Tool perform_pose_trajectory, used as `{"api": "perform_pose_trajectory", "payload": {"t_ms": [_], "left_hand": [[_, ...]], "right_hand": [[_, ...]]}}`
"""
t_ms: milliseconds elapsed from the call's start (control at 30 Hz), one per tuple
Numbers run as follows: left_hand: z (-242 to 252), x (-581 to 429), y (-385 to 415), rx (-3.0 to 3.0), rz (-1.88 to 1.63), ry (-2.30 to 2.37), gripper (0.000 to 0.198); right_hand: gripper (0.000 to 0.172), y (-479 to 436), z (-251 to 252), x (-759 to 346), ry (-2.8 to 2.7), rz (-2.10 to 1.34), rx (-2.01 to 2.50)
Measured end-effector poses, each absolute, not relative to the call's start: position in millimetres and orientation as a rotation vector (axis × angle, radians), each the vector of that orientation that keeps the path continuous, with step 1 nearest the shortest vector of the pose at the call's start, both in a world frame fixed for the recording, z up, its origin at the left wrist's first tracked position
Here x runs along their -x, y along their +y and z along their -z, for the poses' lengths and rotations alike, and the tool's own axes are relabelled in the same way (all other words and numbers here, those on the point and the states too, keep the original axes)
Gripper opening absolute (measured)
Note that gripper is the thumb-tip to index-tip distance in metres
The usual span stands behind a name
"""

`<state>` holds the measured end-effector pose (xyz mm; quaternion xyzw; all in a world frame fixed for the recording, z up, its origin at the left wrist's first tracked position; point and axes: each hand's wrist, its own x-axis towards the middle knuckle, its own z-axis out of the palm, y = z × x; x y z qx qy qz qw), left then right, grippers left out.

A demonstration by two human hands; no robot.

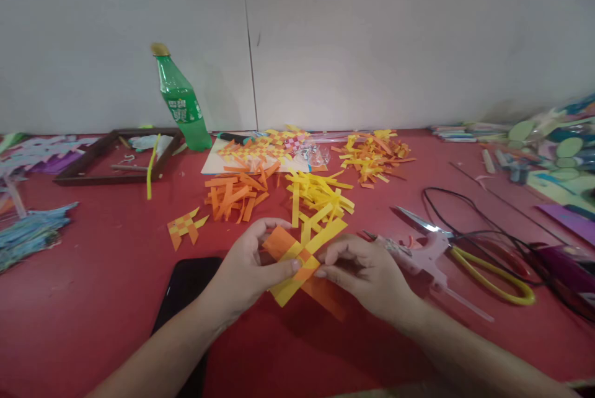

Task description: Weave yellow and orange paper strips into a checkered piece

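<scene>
A woven piece of orange and yellow paper strips is held above the red table. My left hand grips it from the left, thumb on top near its checkered middle. My right hand pinches at its right edge with thumb and forefinger. Loose strip ends stick out on several sides. Just behind lies a pile of yellow strips, with orange strips to its left. A small finished-looking woven fish shape lies left of my left hand.
A black phone lies partly under my left forearm. Scissors, a pink glue gun and cables are at right. Behind stand a green bottle, a dark frame and a mixed strip pile. Blue material lies left.
</scene>
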<state>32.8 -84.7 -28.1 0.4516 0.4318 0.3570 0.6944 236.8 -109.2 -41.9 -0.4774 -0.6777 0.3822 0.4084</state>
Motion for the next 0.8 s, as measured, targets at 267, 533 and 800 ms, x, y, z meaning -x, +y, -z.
{"api": "perform_pose_trajectory", "payload": {"t_ms": [267,533,800], "left_hand": [[28.6,-32.4,-84.8,-1.013,-0.791,0.963,0.055],[29.3,-33.7,-85.5,-1.051,-0.813,0.964,0.053],[32.1,-32.7,-88.0,-1.142,-0.762,0.967,0.06]], "right_hand": [[0.024,-108.9,42.6,-232.4,-1.488,-1.186,1.231],[0.025,-108.5,43.0,-232.5,-1.467,-1.21,1.193],[0.025,-110.3,41.7,-229.3,-1.425,-1.269,1.207]]}}
